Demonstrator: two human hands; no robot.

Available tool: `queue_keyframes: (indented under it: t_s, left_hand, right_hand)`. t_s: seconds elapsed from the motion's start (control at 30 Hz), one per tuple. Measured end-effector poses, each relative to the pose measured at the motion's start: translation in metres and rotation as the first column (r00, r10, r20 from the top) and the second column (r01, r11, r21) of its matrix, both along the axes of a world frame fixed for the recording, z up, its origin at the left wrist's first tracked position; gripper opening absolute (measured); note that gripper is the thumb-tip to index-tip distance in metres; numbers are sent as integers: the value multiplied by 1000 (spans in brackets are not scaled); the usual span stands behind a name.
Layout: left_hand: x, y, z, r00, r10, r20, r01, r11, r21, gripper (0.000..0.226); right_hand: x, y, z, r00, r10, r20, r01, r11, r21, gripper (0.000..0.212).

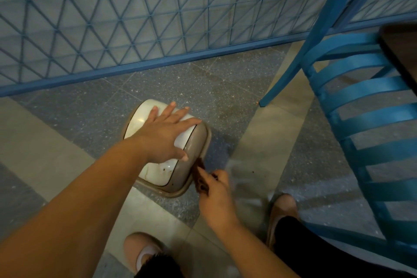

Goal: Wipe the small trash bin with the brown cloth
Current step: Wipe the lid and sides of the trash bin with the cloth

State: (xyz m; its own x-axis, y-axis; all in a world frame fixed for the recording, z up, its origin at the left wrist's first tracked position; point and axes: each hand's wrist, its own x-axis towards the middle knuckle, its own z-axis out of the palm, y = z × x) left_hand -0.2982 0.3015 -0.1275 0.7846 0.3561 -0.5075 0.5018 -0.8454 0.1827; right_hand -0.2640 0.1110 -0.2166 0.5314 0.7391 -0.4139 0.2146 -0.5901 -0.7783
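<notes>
While one small beige plastic trash bin with a white swing lid stood on the speckled grey tiled floor, two hands worked it. Left hand lay flat on the lid, fingers spread apart. Right hand pinched one brown cloth against the bin's right rim, beside one blue slatted chair.

Dim speckled floor, blue lattice wall, blue slatted chair, perhaps metal.
</notes>
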Motion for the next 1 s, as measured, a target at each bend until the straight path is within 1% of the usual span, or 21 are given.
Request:
queue_keyframes:
  t_s: [0.07,0.13,0.2,0.27,0.33,0.43,0.47,0.53,0.6,0.63,0.73,0.87,0.97,1.0]
  left_hand:
    - [-2,-1,4,999,-27,-21,29,994,105,93]
    - [-10,-6,6,1000,11,21,-14,982,188,97]
    - [-21,-15,5,989,115,97,-134,968,213,104]
    - [-31,-25,1,974,190,120,-210,960,186,106]
    - [-35,-32,-5,970,211,120,-229,960,159,106]
    - [-31,-29,-9,974,187,129,-207,965,162,103]
    - [-29,-26,-9,977,172,126,-192,967,170,101]
    - [-27,-23,-7,985,139,102,-157,968,196,95]
    - [-26,-23,-4,990,118,78,-132,969,209,90]
    - [-26,-23,-4,991,114,75,-127,970,205,92]
    - [-27,-21,-4,988,115,99,-131,976,175,102]
    - [-24,-20,-7,983,138,118,-156,975,160,108]
    - [-24,-21,-7,985,135,104,-151,974,169,108]
    - [-24,-21,-7,986,136,101,-152,974,169,109]
  right_hand:
    - [3,0,3,996,-52,-69,56,997,59,47]
    - [11,4,7,968,-191,-165,209,973,100,44]
    - [20,12,13,915,-320,-247,363,919,152,39]
    - [25,23,20,880,-356,-314,433,873,223,36]
    - [29,35,26,881,-337,-333,432,861,269,40]
    - [21,46,36,925,-252,-286,338,889,309,49]
    - [12,44,37,946,-215,-244,290,896,336,50]
    - [-11,33,36,987,-135,-86,159,898,410,50]
    - [-25,21,30,995,-59,75,20,897,441,51]
    - [-22,22,27,993,-48,108,-4,898,440,53]
    - [3,41,23,990,-81,112,26,905,425,53]
    - [24,60,26,979,-192,-66,202,895,397,47]
    - [18,60,29,954,-269,-134,301,878,372,50]
    - [11,56,28,943,-298,-151,332,880,339,52]
